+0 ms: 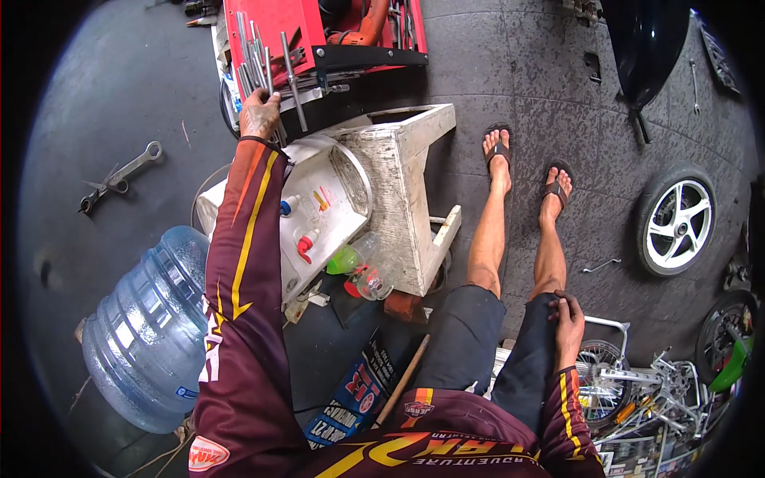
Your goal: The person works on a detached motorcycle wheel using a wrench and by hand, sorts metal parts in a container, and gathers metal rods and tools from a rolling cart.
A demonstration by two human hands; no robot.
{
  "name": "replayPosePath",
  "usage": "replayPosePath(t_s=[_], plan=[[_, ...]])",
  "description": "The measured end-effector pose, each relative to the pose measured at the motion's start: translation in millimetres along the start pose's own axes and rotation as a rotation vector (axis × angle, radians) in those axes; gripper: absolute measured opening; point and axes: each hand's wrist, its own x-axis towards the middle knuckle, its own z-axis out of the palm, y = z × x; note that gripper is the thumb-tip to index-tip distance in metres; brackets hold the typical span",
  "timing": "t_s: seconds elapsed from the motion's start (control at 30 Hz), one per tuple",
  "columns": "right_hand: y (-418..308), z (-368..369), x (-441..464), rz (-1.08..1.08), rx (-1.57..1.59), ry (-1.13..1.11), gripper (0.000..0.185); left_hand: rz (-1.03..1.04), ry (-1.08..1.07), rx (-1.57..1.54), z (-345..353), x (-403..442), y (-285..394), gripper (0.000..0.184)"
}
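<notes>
My left hand [259, 118] reaches to the edge of a red tool tray [275, 17]. Its fingers are closed at the lower ends of several thin metal rod-shaped tools [253, 56]; which one they grip, I cannot make out. Just to the right, a T-handle wrench [292, 84] leans across the tray's edge. My right hand [567, 331] rests by my right knee, holding nothing, its fingers loosely bent over the dark shorts [522, 358].
A worn white wooden stand [390, 183] holds spray bottle heads. A large blue water jug [147, 327] lies left of my sleeve. Beyond are a combination wrench [143, 159], a white-spoked wheel [679, 229] and motorcycle parts [653, 390]. An orange power tool [362, 30] sits in the tray.
</notes>
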Motion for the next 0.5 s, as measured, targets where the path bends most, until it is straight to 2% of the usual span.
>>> replayPosePath(t_s=[0.13,0.23,0.27,0.33,0.37,0.5], plan=[[-8,0,0,0.016,-0.052,-0.011,0.026,-0.055,0.033,-0.04,-22,-8,7,0.041],[-13,1,-2,0.013,-0.046,0.001,0.026,-0.144,0.222,0.145,-45,-33,38,0.042],[-15,1,-2,0.006,-0.047,0.006,0.026,-0.144,0.223,0.14,-52,-42,45,0.042],[-15,1,-2,-0.003,-0.053,0.008,0.026,-0.096,0.406,0.097,-62,-52,53,0.037],[-15,0,-2,-0.01,-0.057,0.007,0.026,-0.015,0.381,0.068,-66,-50,44,0.033],[-17,3,-3,-0.049,-0.103,0.027,0.026,-0.036,0.398,0.015,-57,-65,57,0.031]])
